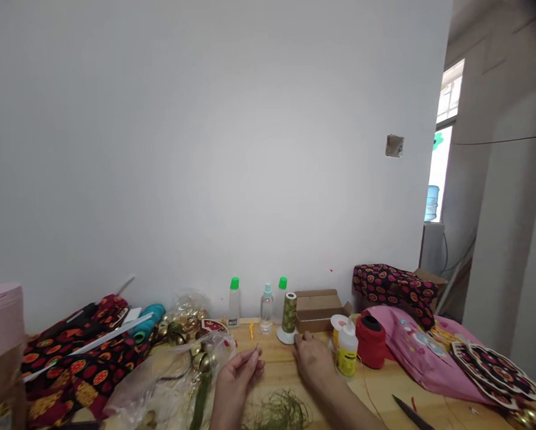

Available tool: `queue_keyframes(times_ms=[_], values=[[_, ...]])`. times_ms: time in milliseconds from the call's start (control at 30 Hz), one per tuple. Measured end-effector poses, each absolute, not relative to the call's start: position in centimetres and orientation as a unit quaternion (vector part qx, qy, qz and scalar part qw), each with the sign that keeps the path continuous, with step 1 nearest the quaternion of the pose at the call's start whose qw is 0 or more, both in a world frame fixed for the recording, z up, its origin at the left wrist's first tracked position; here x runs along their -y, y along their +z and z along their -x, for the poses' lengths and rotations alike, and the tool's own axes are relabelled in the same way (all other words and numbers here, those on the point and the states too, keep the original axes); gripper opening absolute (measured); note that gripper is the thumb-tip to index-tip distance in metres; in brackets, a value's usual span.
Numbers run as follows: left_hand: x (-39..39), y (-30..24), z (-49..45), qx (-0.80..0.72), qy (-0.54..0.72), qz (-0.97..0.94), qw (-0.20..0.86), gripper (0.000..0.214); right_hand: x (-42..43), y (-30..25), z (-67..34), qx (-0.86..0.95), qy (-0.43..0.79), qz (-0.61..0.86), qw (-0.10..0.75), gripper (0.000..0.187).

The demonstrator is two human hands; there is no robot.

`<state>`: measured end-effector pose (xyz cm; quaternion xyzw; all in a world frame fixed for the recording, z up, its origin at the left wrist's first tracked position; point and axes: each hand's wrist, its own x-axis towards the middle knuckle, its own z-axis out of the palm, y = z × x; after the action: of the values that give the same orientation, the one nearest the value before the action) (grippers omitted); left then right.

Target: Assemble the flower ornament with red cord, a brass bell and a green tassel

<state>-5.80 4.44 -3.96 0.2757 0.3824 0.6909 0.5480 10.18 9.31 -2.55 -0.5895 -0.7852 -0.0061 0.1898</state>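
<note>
My left hand (239, 379) is closed in a pinch, thumb against forefinger, on something too small to make out. Close to the white base of the olive-green thread spool (289, 315), my right hand (313, 357) reaches forward with curled fingers, and its fingertips are mostly hidden. A loose tangle of green thread (283, 412) lies on the table between my wrists. Left of it is a green thread bundle (200, 397). A glue bottle with a yellow label (347, 352) stands just right of my right hand.
Green-capped bottles (234, 304), a clear bottle (267, 310) and a cardboard box (319, 307) line the wall. Left are plastic bags with gold bells (200, 358) and patterned fabric (89, 382). Right are a red thread cone (372, 343), pink cloth (420, 358) and a dark blade (411, 412).
</note>
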Motion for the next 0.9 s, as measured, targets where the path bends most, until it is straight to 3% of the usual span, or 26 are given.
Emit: queue_keyframes(times_ms=[200,467,900], values=[[-4.7,-4.1,5.5,-0.384,0.67,-0.271,0.574,0.037,-9.1,-3.5,-12.6,0.791,0.035,0.563,0.238,0.024],[-5.0,-4.6,5.3,-0.381,0.657,-0.285,0.585,0.036,-7.4,-3.5,-12.2,0.789,0.084,0.531,0.298,0.029],[-4.6,-4.4,5.1,-0.389,0.65,-0.277,0.591,0.039,-6.0,-4.5,-11.1,0.804,0.126,0.491,0.312,0.026]])
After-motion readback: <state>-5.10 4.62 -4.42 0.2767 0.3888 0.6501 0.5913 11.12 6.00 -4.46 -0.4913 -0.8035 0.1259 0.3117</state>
